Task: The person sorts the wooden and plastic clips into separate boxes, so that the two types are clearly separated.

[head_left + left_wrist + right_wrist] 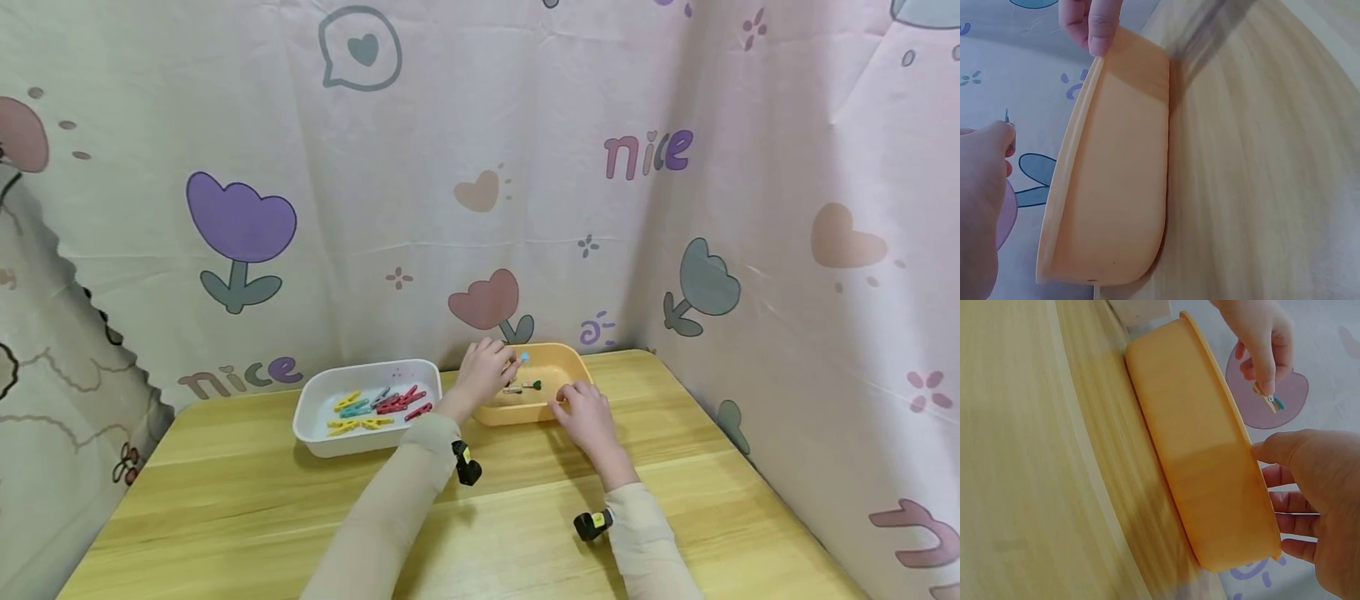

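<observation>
Above the left part of a yellow plastic tray [558, 375], my left hand [482, 373] pinches a small wooden clip [1270, 402] with a blue-teal decoration. The clip's lower end points down in the right wrist view. My right hand [588, 417] holds the tray's near rim toward its right end, thumb on the outer side and fingers over the inside. On the tray floor lie a few small clips, one with a dark green decoration [536, 385]. Part of the tray's left end is hidden behind my left hand.
To the left stands a white tray [309, 417] holding several plastic clothespins: yellow [343, 427], teal [356, 409], red [392, 406] and grey. Both trays sit at the back of a wooden table [510, 533], against a printed curtain [420, 208].
</observation>
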The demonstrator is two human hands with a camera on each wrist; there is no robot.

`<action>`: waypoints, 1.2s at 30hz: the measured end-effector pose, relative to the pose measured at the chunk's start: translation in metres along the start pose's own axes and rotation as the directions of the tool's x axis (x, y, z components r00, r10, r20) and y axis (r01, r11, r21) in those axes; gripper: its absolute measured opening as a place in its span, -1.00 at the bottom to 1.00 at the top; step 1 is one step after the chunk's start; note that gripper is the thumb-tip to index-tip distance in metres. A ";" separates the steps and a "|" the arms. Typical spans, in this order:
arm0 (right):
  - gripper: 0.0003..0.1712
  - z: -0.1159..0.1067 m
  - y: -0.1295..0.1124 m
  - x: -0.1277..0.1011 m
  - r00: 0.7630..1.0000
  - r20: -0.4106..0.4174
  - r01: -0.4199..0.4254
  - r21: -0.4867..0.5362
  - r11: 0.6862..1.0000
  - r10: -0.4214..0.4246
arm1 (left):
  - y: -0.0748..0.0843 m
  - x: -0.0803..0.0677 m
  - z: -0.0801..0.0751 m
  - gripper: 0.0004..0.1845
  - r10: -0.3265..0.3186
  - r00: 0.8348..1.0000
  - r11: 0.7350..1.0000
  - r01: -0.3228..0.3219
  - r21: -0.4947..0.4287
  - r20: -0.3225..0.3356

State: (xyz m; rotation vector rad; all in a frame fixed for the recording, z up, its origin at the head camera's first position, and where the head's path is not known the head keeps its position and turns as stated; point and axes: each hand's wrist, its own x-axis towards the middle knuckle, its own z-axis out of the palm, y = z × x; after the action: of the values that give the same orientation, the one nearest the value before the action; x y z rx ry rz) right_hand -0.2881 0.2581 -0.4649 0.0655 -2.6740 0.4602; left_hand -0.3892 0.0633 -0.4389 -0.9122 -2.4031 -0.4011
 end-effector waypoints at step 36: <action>-0.79 0.002 0.004 0.000 0.998 -0.046 0.036 -0.026 0.999 -0.037 | 0.005 0.054 0.032 -0.77 -0.156 0.983 0.981 0.143 0.131 0.097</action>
State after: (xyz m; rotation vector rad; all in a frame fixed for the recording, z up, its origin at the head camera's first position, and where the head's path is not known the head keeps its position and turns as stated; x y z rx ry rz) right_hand -0.2897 0.2614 -0.4681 0.0950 -2.6281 0.4115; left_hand -0.4320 0.1092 -0.4338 -0.7168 -2.5722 -0.2610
